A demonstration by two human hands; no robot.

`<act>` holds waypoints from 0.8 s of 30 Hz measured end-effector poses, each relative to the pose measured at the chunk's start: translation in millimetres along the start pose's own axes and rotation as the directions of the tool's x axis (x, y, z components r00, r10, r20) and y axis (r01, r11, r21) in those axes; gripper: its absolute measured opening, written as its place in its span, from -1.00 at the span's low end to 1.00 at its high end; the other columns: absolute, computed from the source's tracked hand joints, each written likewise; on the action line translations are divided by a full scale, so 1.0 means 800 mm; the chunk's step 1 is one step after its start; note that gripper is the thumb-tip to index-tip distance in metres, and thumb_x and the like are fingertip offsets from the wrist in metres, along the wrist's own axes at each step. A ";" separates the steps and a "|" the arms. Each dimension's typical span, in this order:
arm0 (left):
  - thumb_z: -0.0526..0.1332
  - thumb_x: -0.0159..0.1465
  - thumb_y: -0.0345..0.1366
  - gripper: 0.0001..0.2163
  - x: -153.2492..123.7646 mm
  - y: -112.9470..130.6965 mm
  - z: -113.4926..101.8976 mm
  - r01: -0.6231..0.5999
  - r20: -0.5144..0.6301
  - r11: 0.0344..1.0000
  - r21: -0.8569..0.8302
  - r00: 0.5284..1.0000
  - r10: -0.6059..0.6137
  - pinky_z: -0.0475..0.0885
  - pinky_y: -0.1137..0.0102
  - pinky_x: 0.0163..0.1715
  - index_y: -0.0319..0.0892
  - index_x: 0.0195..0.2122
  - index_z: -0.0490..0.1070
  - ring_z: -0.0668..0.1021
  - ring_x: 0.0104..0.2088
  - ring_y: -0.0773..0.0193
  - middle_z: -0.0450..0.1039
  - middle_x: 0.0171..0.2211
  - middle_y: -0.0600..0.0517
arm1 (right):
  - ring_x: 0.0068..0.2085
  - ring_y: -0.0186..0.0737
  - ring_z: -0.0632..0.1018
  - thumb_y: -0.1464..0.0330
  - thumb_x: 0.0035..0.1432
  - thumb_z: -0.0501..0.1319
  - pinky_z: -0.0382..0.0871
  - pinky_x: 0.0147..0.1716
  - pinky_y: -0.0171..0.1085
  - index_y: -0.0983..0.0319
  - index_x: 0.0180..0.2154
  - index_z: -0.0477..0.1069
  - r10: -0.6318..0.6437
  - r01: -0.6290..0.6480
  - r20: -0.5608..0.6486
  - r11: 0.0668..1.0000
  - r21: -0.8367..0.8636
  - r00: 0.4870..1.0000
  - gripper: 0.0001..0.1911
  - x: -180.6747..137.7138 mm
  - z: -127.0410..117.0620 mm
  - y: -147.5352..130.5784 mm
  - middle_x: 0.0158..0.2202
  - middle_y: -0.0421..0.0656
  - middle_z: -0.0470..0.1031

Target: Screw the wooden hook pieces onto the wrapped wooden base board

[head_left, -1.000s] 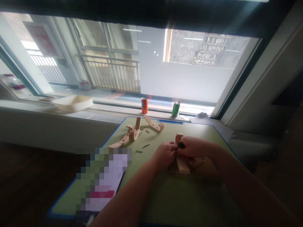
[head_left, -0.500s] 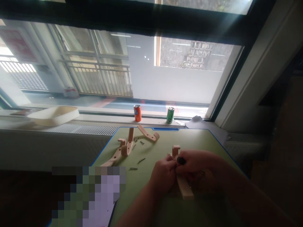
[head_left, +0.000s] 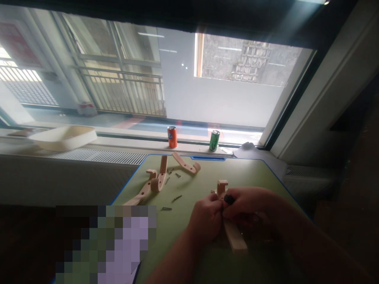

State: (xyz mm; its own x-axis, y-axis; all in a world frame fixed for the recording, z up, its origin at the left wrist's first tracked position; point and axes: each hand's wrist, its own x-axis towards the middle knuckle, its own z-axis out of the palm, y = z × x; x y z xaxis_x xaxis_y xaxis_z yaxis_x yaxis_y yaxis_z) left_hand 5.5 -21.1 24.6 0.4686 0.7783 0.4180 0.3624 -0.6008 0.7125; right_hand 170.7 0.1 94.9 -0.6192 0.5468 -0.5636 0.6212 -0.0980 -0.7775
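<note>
My left hand (head_left: pixel 206 217) is closed around the middle of a pale wooden hook (head_left: pixel 235 237) lying at a slant on the table. The hook's curled end rises beyond my fingers, and its flat end points toward me. My right hand (head_left: pixel 247 203) is closed over the same hook, touching my left fingers. From its grip shows the black rounded end of a handle (head_left: pixel 229 198); the rest of that tool is hidden. To the left lie more wooden hooks with drilled holes (head_left: pixel 160 179), one apart at the back (head_left: pixel 186 163), and several loose screws (head_left: pixel 177 198).
The green table (head_left: pixel 177 244) has a blue rim. Behind it, an orange can (head_left: pixel 172 137) and a green can (head_left: pixel 214 141) stand on the windowsill. A cream basin (head_left: pixel 65 139) sits at left, grey cloth (head_left: pixel 251 154) at right. A blurred patch (head_left: pixel 118 244) covers the lower left.
The view has tilted and shifted slightly. Both hands stay closed at the same hook, and the black handle end remains in my right hand. The other hooks and screws lie as before.
</note>
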 end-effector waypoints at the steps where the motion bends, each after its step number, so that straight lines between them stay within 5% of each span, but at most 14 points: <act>1: 0.02 0.21 -0.40 -0.76 0.000 -0.001 0.000 0.001 0.005 1.000 0.014 1.000 -0.001 0.30 0.48 -0.34 -0.18 -0.48 0.46 0.43 -0.37 0.35 0.40 -0.35 -0.01 | -0.66 -0.38 0.40 0.36 -0.04 0.15 0.21 -0.75 -0.44 0.28 -0.54 0.32 0.003 -0.003 0.005 1.000 0.019 1.000 -0.87 -0.001 -0.001 -0.001 -0.67 -0.28 0.35; 5: 0.02 0.19 -0.42 -0.77 0.002 0.001 -0.004 -0.022 0.036 0.997 0.074 0.999 0.020 0.30 0.47 -0.34 -0.16 -0.42 0.48 0.42 -0.36 0.33 0.39 -0.37 0.00 | -0.66 -0.35 0.43 0.33 -0.01 0.13 0.22 -0.75 -0.42 0.29 -0.54 0.34 0.030 -0.030 0.009 0.998 0.051 1.000 -0.83 -0.009 -0.006 0.000 -0.66 -0.25 0.39; 12: 0.05 0.12 -0.46 -0.71 0.006 0.010 -0.005 -0.108 0.131 0.992 0.062 0.986 0.100 0.31 0.44 -0.28 -0.06 -0.21 0.46 0.44 -0.29 0.29 0.41 -0.24 0.03 | -0.72 -0.41 0.33 0.31 0.01 0.10 0.14 -0.77 -0.44 0.27 -0.55 0.33 0.097 -0.101 -0.218 0.995 -0.009 0.971 -0.80 -0.033 -0.003 0.001 -0.71 -0.26 0.35; 18: 0.07 0.16 -0.37 -0.62 0.007 0.008 -0.003 -0.098 0.155 0.994 0.056 0.984 0.088 0.34 0.39 -0.18 0.01 0.00 0.36 0.47 -0.20 0.23 0.42 -0.09 0.04 | -0.65 -0.37 0.39 0.27 0.06 0.04 0.15 -0.72 -0.43 0.27 -0.64 0.31 0.096 -0.219 -0.440 0.946 -0.238 0.893 -0.68 -0.051 0.015 0.001 -0.69 -0.17 0.38; 24: 0.06 0.19 -0.28 -0.64 0.008 0.005 -0.002 -0.080 0.160 0.994 0.071 0.985 0.068 0.35 0.36 -0.14 0.04 0.02 0.35 0.49 -0.16 0.21 0.40 -0.04 0.02 | -0.69 -0.40 0.32 0.24 0.05 0.06 0.10 -0.73 -0.40 0.25 -0.68 0.23 0.094 -0.255 -0.550 0.941 -0.224 0.830 -0.66 -0.076 0.021 -0.002 -0.73 -0.22 0.31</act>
State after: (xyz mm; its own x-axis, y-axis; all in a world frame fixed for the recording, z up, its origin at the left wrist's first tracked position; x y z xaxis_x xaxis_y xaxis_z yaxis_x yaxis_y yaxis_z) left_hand 8.4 -18.5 31.4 0.6148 0.6966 0.3698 0.3797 -0.6724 0.6354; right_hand 199.6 -46.9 125.6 -0.1911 0.9019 -0.3873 0.8499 -0.0453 -0.5250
